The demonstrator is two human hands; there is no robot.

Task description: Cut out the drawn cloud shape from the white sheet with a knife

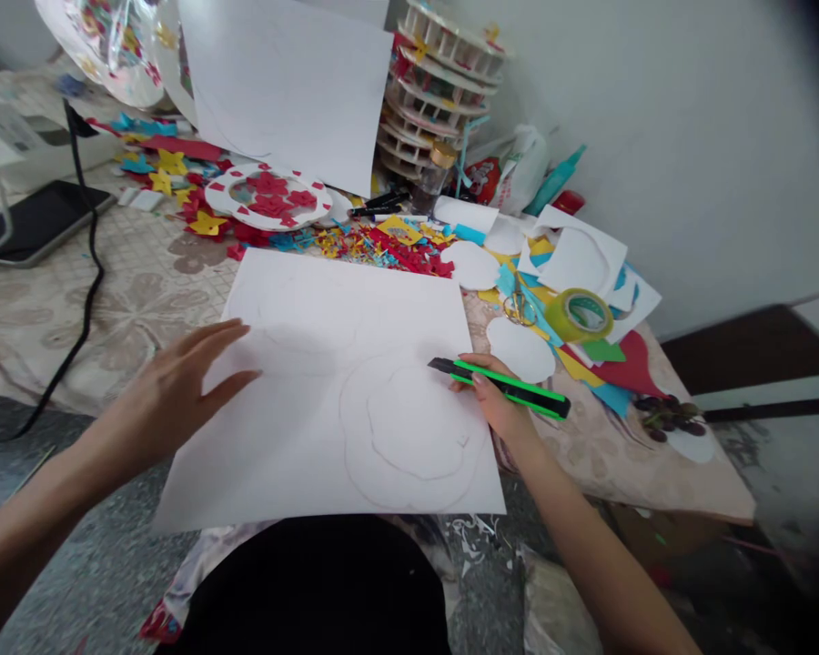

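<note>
A large white sheet (300, 409) with faint pencil outlines, one wavy shape inside another at its lower right, lies at the table's front and reaches past the edge. My right hand (495, 391) is closed around a green and black utility knife (511, 387), whose tip points left over the sheet's right part. My left hand (184, 377) is over the sheet's left edge, thumb and fingers apart, with nothing in it.
Behind the sheet lie paper scraps (409, 246), a white ring (279, 221) and an upright white board (287, 91). A tiered model (443, 91) stands behind. Tape (579, 315) and scissors (519, 307) are at right, a phone (41, 221) and black cable (90, 273) at left.
</note>
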